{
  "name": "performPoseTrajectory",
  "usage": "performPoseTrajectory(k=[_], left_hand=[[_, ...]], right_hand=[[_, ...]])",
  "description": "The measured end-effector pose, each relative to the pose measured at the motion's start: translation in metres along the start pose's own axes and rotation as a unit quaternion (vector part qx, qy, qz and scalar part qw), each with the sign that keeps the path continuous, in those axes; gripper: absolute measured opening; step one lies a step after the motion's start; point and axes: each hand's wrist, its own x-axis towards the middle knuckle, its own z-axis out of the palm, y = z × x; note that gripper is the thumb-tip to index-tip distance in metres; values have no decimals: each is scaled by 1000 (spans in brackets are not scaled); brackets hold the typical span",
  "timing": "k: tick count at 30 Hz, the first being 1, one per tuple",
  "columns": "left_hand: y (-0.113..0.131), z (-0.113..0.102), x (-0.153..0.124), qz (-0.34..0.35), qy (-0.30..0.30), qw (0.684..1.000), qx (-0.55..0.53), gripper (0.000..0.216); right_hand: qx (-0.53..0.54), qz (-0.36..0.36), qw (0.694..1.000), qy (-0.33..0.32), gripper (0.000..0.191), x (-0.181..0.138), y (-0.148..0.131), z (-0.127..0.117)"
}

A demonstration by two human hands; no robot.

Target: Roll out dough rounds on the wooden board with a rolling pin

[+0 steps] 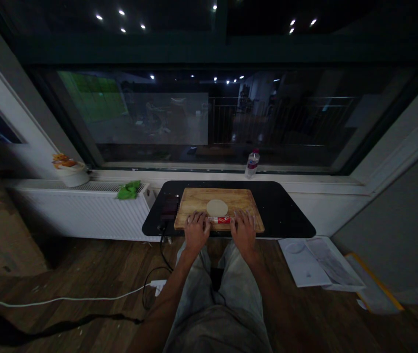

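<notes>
A wooden board lies on a small black table. A pale flat disc of dough rests on the board. Just in front of it lies a red and white rolling pin. My left hand presses on the pin's left end with fingers stretched flat. My right hand lies on its right end, fingers also flat and spread. My knees in light trousers sit below the table edge.
A water bottle stands on the window sill behind the table. A green cloth and a white bowl sit on the radiator at left. Papers lie on the floor at right; cables run across the floor at left.
</notes>
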Motion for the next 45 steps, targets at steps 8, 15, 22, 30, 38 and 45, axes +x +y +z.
performPoseTrajectory(k=[8, 15, 22, 30, 38, 45], left_hand=[[2, 0, 0, -1, 8, 1000, 13, 33], [4, 0, 10, -8, -10, 1000, 26, 36], [3, 1, 18, -6, -26, 999, 39, 37], [0, 3, 23, 6, -30, 998, 54, 35], [-2, 4, 27, 3, -39, 998, 54, 35], [-2, 3, 30, 6, -44, 997, 60, 36]], right_hand=[[-5, 0, 1000, -1, 47, 2, 0, 0], [-16, 10, 1000, -18, 47, 10, -3, 1], [-26, 8, 999, -19, 49, 16, -4, 1], [-29, 19, 999, -23, 46, 19, -5, 3], [-34, 11, 999, -23, 48, 21, -3, 3], [-36, 19, 999, -29, 47, 25, -5, 4]])
